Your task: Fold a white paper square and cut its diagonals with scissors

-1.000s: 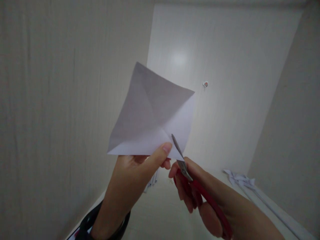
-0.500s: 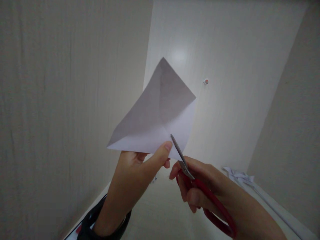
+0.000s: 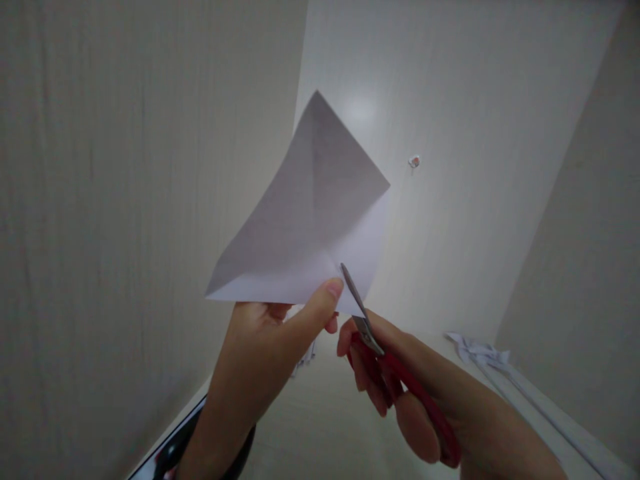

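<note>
A creased sheet of white paper (image 3: pixel 295 220) is held up in front of me, one corner pointing upward. My left hand (image 3: pixel 280 353) pinches its lower edge, thumb on top and fingers behind. In my right hand (image 3: pixel 400 373) is a pair of scissors (image 3: pixel 420 393) with red handles, the thumb through one loop. One metal blade lies over the front of the paper beside my left thumb, its tip pointing up and left. The other blade is mostly hidden behind the sheet, so the scissors are around the lower right edge.
Pale wood-grained panels surround the work on the left and right. A small round fitting (image 3: pixel 414 161) sits on the far panel. White folded paper strips (image 3: pixel 480 353) lie at the right, and a dark object (image 3: pixel 175 447) is at the lower left.
The paper's top corner has moved up and slightly left. My right hand and the scissors have shifted slightly left, and the handle loops have come closer together.
</note>
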`<action>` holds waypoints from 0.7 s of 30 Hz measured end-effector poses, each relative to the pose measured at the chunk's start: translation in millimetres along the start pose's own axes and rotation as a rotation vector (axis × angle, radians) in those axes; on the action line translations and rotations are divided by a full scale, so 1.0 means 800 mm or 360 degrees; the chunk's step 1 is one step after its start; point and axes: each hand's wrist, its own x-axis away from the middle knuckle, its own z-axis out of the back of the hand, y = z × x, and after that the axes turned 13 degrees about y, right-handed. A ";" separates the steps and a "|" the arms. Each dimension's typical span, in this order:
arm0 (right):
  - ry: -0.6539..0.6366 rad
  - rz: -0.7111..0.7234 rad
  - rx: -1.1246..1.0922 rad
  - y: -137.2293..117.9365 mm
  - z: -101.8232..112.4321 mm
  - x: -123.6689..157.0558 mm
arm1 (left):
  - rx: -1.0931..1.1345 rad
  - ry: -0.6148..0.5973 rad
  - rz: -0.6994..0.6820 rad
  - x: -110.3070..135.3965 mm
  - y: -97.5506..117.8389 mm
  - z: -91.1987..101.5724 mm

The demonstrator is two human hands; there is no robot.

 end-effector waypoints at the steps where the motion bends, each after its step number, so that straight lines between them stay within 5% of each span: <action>1: 0.0012 0.0001 -0.0009 0.000 0.000 0.000 | -0.0001 -0.0001 0.0001 0.000 0.000 0.000; 21: -0.0108 0.0189 -0.0010 -0.007 -0.008 0.014 | -0.0044 -0.0101 0.0029 0.005 0.010 0.006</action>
